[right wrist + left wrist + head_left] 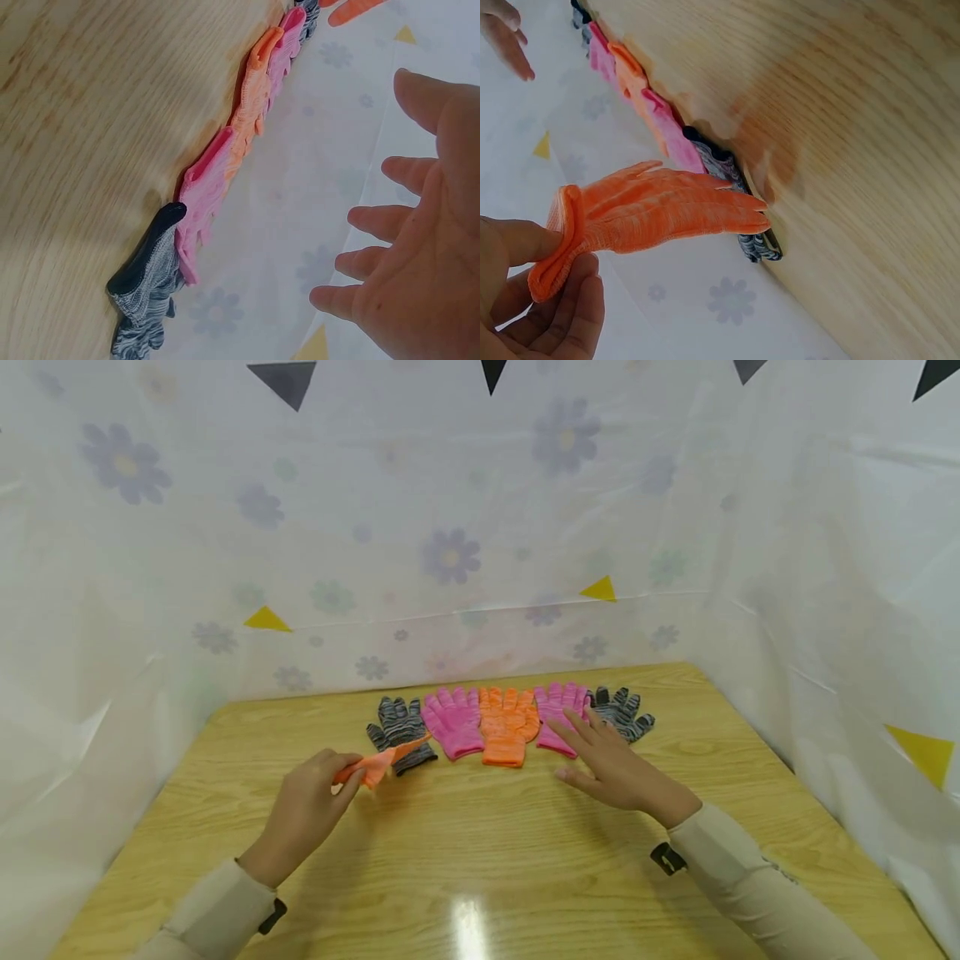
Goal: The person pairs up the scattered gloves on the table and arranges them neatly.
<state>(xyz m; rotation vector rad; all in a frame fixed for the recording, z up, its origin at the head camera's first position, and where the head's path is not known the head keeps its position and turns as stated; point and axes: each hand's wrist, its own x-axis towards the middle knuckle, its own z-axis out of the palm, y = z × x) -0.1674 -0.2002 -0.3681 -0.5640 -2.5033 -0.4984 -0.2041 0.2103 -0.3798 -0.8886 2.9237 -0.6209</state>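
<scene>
With the left hand pinching the orange knit glove by its cuff, pointing toward two o'clock, use the spread, empty right hand to flatten it.

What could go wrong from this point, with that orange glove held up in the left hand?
The left hand grips the held orange glove by its cuff, so its loose fingers might fold under when lowered.
Its fingers overlap the leftmost gray-and-black glove in view; coming down there could cover or shift it.
The right hand hovers near the right pink glove and might nudge it.
</scene>
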